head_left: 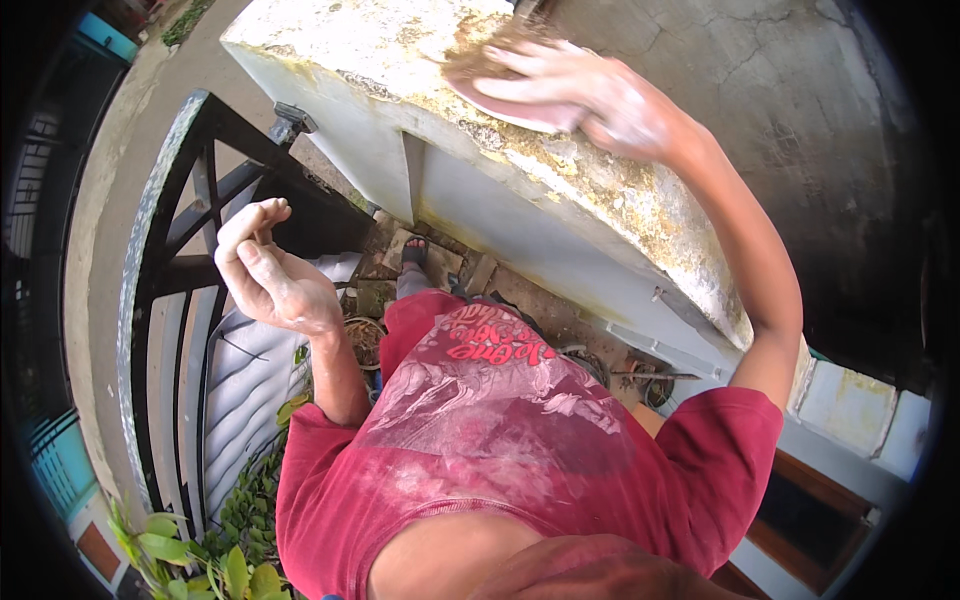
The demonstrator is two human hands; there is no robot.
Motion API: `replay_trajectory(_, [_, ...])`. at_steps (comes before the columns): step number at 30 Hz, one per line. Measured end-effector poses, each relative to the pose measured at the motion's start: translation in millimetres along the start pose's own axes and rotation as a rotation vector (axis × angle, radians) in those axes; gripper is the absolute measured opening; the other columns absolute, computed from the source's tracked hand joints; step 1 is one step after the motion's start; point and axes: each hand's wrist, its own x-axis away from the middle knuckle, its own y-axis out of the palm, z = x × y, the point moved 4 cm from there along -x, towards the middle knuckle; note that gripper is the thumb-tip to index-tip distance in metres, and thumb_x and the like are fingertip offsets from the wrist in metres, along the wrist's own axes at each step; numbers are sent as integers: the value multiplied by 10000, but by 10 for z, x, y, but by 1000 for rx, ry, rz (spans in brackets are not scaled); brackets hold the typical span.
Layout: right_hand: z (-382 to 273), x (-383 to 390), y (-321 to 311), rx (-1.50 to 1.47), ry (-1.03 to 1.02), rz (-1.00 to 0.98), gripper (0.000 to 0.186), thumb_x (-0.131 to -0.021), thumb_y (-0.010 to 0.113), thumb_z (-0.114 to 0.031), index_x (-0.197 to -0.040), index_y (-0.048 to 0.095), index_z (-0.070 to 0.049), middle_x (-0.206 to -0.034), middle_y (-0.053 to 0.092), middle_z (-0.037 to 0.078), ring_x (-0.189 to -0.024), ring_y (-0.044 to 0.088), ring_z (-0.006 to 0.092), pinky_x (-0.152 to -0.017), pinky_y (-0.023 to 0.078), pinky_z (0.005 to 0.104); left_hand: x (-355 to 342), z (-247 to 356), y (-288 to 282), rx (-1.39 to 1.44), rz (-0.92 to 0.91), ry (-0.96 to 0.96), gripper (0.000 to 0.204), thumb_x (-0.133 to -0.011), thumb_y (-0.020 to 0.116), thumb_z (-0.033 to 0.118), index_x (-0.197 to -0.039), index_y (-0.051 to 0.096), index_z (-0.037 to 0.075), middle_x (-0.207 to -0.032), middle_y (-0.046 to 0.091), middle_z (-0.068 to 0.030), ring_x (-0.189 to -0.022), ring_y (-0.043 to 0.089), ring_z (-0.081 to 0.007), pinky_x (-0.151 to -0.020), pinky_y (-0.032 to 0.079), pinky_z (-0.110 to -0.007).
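My right hand point(590, 95) presses down on the top of a weathered wall point(610, 190). Under its fingers is a flat, rounded pinkish-brown pad point(520, 108), smeared by motion, so its exact kind is unclear. White dust coats the back of this hand. My left hand point(270, 265) hangs in the air near the black metal gate point(205, 190), also dusty. Its fingers are loosely bent, the thumb stands apart from the fingertips, and nothing shows in it. Yellowish stains and rough, flaking patches cover the wall's top.
Below the wall's pale side lies a narrow paved strip with my sandalled foot point(414, 252) and some pots point(365, 340). A metal latch point(290, 122) sits near the wall's end. Leafy plants point(240, 520) grow at lower left. Grey concrete point(720, 90) lies beyond the wall.
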Motion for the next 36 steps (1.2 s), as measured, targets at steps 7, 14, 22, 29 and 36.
replay_trajectory(7, [45,160,-631,0,-76,31,723,-801,483,148,-1404,635,-221,-1445,615,104,-1417,500,328,-1210,395,473,157,45,-310,-77,66,-57,283,-1104,398,137,-1120,600,-60,-1050,668,-171,-924,663,-227,-855,551,-354])
replay_trajectory(14, [-88,649,-476,65,186,-159,660,-814,545,143,-1379,666,-174,-1480,584,128,-1430,486,357,-1235,342,504,94,-144,-532,-140,156,-149,283,-1108,409,136,-1125,616,-55,-1046,683,-164,-948,676,-221,-871,556,-353])
replay_trajectory(22, [134,-940,34,-75,-235,-70,830,-719,534,157,-1466,583,-201,-1524,548,74,-1468,436,321,-1266,315,454,70,-60,-445,-73,186,-118,260,-1097,413,107,-1113,609,-64,-1067,666,-165,-949,658,-215,-874,546,-350])
replay_trajectory(29, [386,-3165,151,-28,-483,113,603,-866,522,-85,-1463,560,-166,-1293,692,195,-1123,698,337,-937,576,418,66,67,-323,-118,154,-65,255,-1086,444,133,-1085,621,-51,-1046,661,-142,-928,648,-198,-863,536,-335])
replay_trajectory(36, [5,-2058,-377,45,-485,183,646,-932,659,-203,-1539,466,-93,-1532,531,162,-1417,492,348,-1187,380,403,-330,326,-455,-475,-27,214,219,-1050,483,61,-1098,670,-42,-1037,675,-148,-956,641,-219,-870,520,-341])
